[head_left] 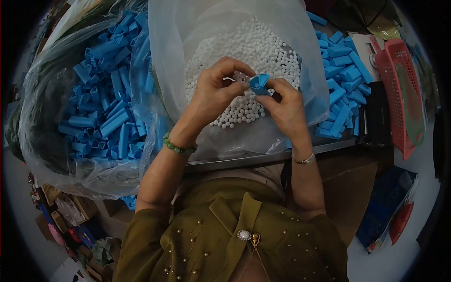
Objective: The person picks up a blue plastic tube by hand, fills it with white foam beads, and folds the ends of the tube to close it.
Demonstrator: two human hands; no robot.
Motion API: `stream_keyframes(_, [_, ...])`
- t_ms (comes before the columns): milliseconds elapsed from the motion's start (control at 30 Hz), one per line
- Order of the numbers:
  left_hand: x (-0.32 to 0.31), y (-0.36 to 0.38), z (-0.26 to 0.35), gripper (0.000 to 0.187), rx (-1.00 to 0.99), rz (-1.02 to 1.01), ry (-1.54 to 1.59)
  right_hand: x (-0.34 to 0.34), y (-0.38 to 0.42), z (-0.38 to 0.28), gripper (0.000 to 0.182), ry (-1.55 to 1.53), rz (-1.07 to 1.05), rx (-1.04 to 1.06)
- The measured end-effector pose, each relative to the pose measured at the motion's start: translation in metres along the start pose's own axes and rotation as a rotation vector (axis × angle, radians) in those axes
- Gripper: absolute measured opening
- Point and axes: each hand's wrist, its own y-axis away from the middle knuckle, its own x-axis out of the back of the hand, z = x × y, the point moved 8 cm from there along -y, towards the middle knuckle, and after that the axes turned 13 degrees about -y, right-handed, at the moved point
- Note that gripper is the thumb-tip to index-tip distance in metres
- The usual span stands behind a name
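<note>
My right hand (284, 105) grips a short blue triangular tube (259, 85) between thumb and fingers, its hollow end tilted up toward me. Close against the tube's left side is my left hand (218, 84), thumb and forefinger brought together; whatever they pinch is hidden. Beneath both hands spreads a heap of small white balls (237, 110) inside a clear plastic bag (169, 42).
Left of the balls stands a large clear bag (42, 155) full of blue tubes (110, 122). More blue pieces (340, 84) are piled to the right, beside a pink plastic basket (392, 94). A metal table edge (235, 162) runs in front of my body.
</note>
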Motion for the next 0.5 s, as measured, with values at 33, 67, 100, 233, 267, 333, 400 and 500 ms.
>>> stream_keyframes(33, [0.002,0.002,0.004,0.028,0.001,0.001,0.002,-0.002,0.002,0.000,0.029,0.001,-0.001,-0.001])
stream_keyframes(67, [0.003,0.003,0.019,0.032,-0.112,0.004,-0.177,-0.004,0.003,0.001,0.029,-0.016,-0.002,-0.003])
stream_keyframes(100, [0.003,0.005,0.034,0.036,-0.224,0.006,-0.355,-0.006,0.004,0.001,0.030,-0.034,-0.004,-0.005])
stream_keyframes(233, [0.000,0.011,0.052,0.046,-0.338,-0.041,-0.549,-0.013,0.006,0.005,0.029,-0.099,0.011,-0.018])
stream_keyframes(267, [0.001,0.012,0.054,0.050,-0.359,-0.015,-0.595,-0.014,0.006,0.004,0.029,-0.096,0.010,0.001])
stream_keyframes(333, [0.002,0.013,0.057,0.054,-0.382,0.010,-0.642,-0.015,0.006,0.001,0.028,-0.094,0.010,0.021])
stream_keyframes(400, [0.003,0.013,0.058,0.056,-0.370,0.015,-0.722,-0.017,0.007,-0.001,0.028,-0.104,-0.010,0.025])
stream_keyframes(500, [0.000,0.015,0.061,0.056,-0.408,0.014,-0.712,-0.018,0.008,0.003,0.028,-0.141,-0.012,0.015])
